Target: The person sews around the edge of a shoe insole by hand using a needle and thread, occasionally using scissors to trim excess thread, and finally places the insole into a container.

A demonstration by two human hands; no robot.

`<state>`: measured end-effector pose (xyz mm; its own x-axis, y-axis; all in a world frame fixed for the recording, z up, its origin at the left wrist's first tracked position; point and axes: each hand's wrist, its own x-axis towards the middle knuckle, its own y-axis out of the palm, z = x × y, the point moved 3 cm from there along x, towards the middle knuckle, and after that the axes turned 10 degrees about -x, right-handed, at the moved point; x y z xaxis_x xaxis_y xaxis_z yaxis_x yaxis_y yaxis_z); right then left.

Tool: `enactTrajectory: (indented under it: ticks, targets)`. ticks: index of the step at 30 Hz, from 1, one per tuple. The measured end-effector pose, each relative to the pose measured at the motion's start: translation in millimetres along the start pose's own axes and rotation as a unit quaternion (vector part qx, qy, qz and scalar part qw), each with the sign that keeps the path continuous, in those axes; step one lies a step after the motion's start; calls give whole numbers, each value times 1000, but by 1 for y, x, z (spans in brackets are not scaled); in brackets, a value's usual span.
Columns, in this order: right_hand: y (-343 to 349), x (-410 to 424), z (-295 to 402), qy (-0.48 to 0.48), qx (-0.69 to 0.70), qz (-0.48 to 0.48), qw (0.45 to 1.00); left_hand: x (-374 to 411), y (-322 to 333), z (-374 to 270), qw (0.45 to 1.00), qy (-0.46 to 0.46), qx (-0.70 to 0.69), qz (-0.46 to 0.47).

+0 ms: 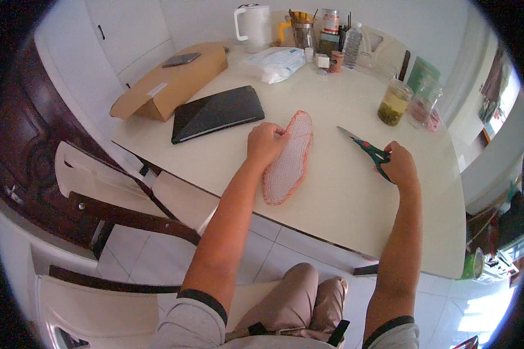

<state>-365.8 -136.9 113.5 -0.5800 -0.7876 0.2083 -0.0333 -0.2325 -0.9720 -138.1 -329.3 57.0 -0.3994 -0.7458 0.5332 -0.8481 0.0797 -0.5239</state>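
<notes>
My left hand [266, 144] pinches the upper left edge of a shoe insole [289, 163], pale and woven-looking with orange stitching around its rim. The insole lies at a slant over the pale tabletop [332, 209]. To the right, my right hand [399, 163] grips the dark green handles of a pair of scissors [369, 150] with a red spot at the pivot. Their metal blades point up and left, towards the insole but apart from it, and look closed.
Left of the insole lies a black case [218, 113], with a cardboard box [179, 78] behind it. A plastic-wrapped pack [277, 63], a white kettle [255, 28] and a plastic bottle [353, 46] stand farther back. A glass of tea [394, 102] stands at the right.
</notes>
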Motion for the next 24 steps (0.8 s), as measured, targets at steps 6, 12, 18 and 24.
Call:
enactTrajectory:
  ticks: [6, 12, 18, 24]
  targets:
    - [5, 1, 0, -17, 106, 34, 994, 1, -6, -28, 961, -111, -247, 55]
    - [10, 8, -8, -13, 27, -44, 999, 1, -12, -30, 952, -32, -303, 40]
    - [2, 0, 0, 21, -34, -88, 995, -1, -30, -25, 919, 28, -279, -277]
    - [8, 4, -1, 28, -1, -56, 998, -6, -46, -30, 903, 26, -205, -376]
